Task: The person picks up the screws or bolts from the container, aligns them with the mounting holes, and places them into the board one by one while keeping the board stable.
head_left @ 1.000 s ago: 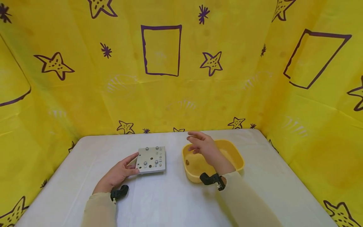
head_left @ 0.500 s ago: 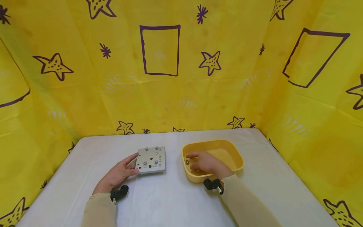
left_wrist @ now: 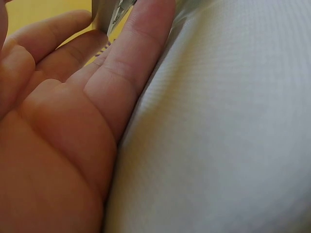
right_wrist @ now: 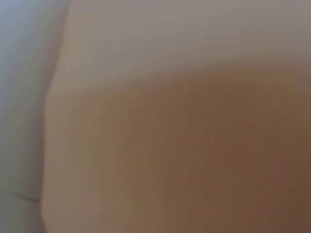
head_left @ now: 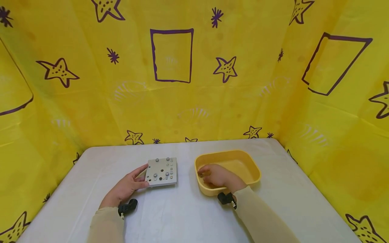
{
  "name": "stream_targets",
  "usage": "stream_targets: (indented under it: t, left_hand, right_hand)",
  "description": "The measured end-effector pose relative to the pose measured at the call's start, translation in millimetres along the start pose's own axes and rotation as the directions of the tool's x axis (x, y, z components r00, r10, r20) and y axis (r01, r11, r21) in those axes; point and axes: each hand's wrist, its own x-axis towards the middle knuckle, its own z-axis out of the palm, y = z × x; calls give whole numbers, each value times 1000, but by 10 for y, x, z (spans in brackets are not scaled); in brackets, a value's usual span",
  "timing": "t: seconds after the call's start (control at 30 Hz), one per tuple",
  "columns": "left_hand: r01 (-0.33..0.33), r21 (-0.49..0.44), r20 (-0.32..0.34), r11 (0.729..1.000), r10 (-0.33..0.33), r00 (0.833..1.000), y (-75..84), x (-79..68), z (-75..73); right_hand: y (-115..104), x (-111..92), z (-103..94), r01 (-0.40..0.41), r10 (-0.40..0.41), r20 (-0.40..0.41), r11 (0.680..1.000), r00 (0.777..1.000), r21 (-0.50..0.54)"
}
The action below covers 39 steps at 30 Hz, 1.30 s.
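In the head view my left hand (head_left: pixel 129 184) holds a light metal plate (head_left: pixel 156 168) by its left edge, thumb at the near corner and fingers at the far side. Several bolt heads and holes dot the plate's top. The left wrist view shows the palm (left_wrist: pixel 53 131) and only a bit of the plate (left_wrist: pixel 104 14). My right hand (head_left: pixel 220 176) reaches into a yellow plastic tub (head_left: pixel 243 165), fingers bent down at its left end. Something small and brass-coloured (head_left: pixel 201 175) shows by the fingertips, mostly covered; whether they pinch it is unclear. The right wrist view is blurred.
A white-covered table (head_left: pixel 170 216) carries the plate and the tub, with a gap between them. The tub's raised rim surrounds the right hand. Yellow patterned cloth (head_left: pixel 194 101) walls the table at the back and both sides.
My right hand has come down from above the tub into its left end, and its fingers have closed in over the small brass-coloured thing. The left hand and plate have stayed put.
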Motion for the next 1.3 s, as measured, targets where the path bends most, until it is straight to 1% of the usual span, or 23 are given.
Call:
stream_targets:
  t: [0.1, 0.27, 0.37, 0.53, 0.63, 0.7, 0.77, 0.83, 0.9, 0.93, 0.97, 1.03, 1.07, 1.13, 1.17, 1.23, 1.3]
  left_hand:
    - [-9, 12, 2, 1000, 9, 1000, -1, -2, -2]
    - [-1, 33, -1, 999, 1, 1000, 19, -15, -4]
    - [8, 38, -6, 999, -7, 1000, 25, -21, 0]
    - [8, 29, -9, 1000, -8, 1000, 6, -12, -10]
    - [13, 17, -13, 1000, -13, 1000, -7, -3, -17]
    - [9, 21, -9, 1000, -9, 1000, -19, 3, -19]
    - [10, 16, -11, 1000, -10, 1000, -22, 3, -14]
    - [8, 22, -11, 1000, -8, 1000, -23, 3, -11]
    - [11, 26, -15, 1000, -11, 1000, -22, 2, -10]
    - [11, 31, -15, 999, -10, 1000, -18, -1, -8]
    - [11, 36, -18, 999, -11, 1000, -17, -1, -8]
    - [14, 45, -17, 999, -13, 1000, -12, -4, -7]
    - [14, 49, -17, 999, -14, 1000, -8, -6, -6]
    - [14, 50, -16, 999, -13, 1000, 0, -8, -7]
    - [12, 50, -16, 999, -11, 1000, 2, -7, -9]
    - [11, 50, -15, 999, -10, 1000, 0, -6, -11]
    - [14, 40, -17, 999, -13, 1000, -8, -1, -9]
  right_hand:
    - [-22, 2, 6, -9, 9, -16, 1000, 1000, -30]
    - [-63, -1, 3, -2, -7, -74, 992, 997, -126]
    - [-72, -1, 6, -12, -4, -100, 988, 995, -155]
    - [-58, 12, 26, -33, 15, -106, 984, 994, -173]
    - [-61, 10, 31, -16, -4, -104, 981, 995, -191]
    - [-72, 2, 26, -8, -9, -99, 985, 995, -175]
    - [-77, -10, 14, -19, 4, -104, 990, 995, -140]
    - [-91, -27, -18, -53, 49, -105, 998, 993, -35]
    - [-111, -58, -71, -93, 102, -116, 992, 988, 83]
    - [-124, -74, -102, -112, 130, -119, 982, 984, 149]
    - [-137, -89, -134, -129, 159, -118, 965, 980, 228]
    - [-171, -116, -204, -157, 211, -117, 920, 970, 360]
    - [-181, -121, -233, -168, 235, -113, 893, 966, 417]
    - [-206, -115, -286, -196, 288, -100, 830, 953, 522]
    - [-217, -104, -311, -205, 308, -96, 805, 947, 557]
    - [-248, -72, -356, -215, 337, -95, 767, 937, 605]
    - [-293, -23, -396, -222, 358, -97, 746, 929, 628]
